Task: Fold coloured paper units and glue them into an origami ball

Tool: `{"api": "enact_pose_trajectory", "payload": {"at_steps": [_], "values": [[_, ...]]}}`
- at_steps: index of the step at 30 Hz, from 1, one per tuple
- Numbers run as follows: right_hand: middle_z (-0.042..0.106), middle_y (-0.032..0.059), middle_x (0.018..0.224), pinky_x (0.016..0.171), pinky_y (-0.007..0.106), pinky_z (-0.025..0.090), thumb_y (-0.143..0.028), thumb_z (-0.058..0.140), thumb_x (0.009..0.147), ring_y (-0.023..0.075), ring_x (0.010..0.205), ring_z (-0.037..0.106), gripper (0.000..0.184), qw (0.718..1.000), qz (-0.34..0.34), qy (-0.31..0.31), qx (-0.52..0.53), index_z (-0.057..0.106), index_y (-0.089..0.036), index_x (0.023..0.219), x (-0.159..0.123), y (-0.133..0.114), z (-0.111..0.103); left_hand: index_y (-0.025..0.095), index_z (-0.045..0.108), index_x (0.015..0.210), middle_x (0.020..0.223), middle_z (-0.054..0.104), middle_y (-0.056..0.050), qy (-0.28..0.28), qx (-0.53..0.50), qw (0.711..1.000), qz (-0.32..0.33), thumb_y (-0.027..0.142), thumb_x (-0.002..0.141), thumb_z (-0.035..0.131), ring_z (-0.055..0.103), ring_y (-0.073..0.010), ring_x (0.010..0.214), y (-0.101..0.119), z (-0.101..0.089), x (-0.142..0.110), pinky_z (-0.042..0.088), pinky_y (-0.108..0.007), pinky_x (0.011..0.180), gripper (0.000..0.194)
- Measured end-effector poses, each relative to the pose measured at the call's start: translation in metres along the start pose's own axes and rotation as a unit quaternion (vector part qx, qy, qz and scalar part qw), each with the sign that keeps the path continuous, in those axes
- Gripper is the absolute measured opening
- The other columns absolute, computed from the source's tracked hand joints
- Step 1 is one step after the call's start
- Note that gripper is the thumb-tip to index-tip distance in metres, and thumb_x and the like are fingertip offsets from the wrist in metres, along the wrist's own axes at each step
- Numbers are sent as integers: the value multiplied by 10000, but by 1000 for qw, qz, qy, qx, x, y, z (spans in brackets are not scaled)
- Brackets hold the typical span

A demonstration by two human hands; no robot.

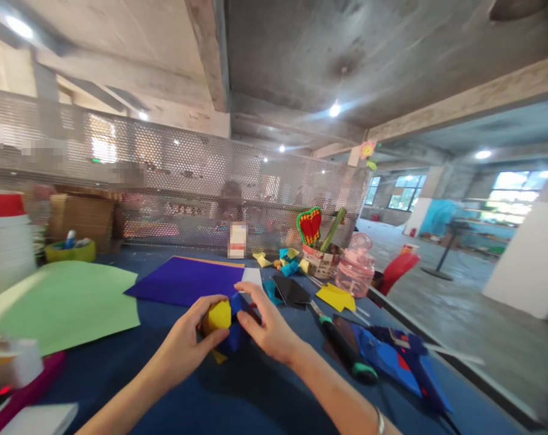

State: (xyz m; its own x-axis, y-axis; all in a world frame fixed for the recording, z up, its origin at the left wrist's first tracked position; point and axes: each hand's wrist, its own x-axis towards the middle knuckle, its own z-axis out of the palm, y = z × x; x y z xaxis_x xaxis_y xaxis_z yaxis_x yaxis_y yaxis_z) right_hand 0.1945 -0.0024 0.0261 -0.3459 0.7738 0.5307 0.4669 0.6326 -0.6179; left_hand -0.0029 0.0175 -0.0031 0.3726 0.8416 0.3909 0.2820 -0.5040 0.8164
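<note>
- Left hand, fingers clamped round the yellow piece;
- right hand, fingers pinching the blue piece beside it;
- purple sheet beyond the fingertips, I see;
- black-handled tool to their right.

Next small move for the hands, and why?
I'd probably press the blue, paper-like folded piece gently against the yellow, paper-like faceted piece: the left hand holds the yellow, the right hand has the blue close beside it, and whether they're joined isn't clear.
</note>
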Motion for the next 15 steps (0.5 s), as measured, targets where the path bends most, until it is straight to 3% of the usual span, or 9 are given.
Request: {"api": "enact_pose_trajectory", "payload": {"at_steps": [3, 6, 10, 15], "values": [[504, 78, 1331, 1054, 358, 367, -185, 557, 870, 187, 1226, 471, 472, 997, -1, -64, 38, 426, -217, 1323, 1, -1, -8, 268, 446, 1237, 1288, 498, -75, -32, 5, 998, 51, 333, 822, 577, 498, -228, 1189, 8, -3, -1, 424, -414, 1009, 440], [566, 61, 1233, 973, 338, 424, -197, 564, 866, 184, 1106, 539, 431, 996, 9, -78, 35, 456, -219, 1283, 0, -3, -11, 274, 455, 1229, 1291, 483, -72, -31, 4, 997, 75, 295, 823, 570, 475, -231, 1214, 10, -4, -3, 411, -427, 1026, 422], [577, 66, 1196, 951, 338, 427, -235, 592, 851, 191, 1064, 552, 404, 998, 15, -59, 11, 480, -208, 1238, -3, -4, -12, 273, 468, 1235, 1294, 487, -72, -19, -11, 998, 60, 328, 834, 561, 467, -238, 1230, 10, 0, -5, 385, -451, 1057, 415], [587, 71, 1149, 940, 343, 431, -218, 612, 816, 204, 1070, 545, 369, 999, 9, -16, -37, 516, -201, 1172, -8, -10, -11, 274, 482, 1236, 1281, 518, -70, 4, -37, 999, 8, 432, 842, 556, 521, -231, 1180, 12, 9, -6, 479, -383, 964, 430]]}}
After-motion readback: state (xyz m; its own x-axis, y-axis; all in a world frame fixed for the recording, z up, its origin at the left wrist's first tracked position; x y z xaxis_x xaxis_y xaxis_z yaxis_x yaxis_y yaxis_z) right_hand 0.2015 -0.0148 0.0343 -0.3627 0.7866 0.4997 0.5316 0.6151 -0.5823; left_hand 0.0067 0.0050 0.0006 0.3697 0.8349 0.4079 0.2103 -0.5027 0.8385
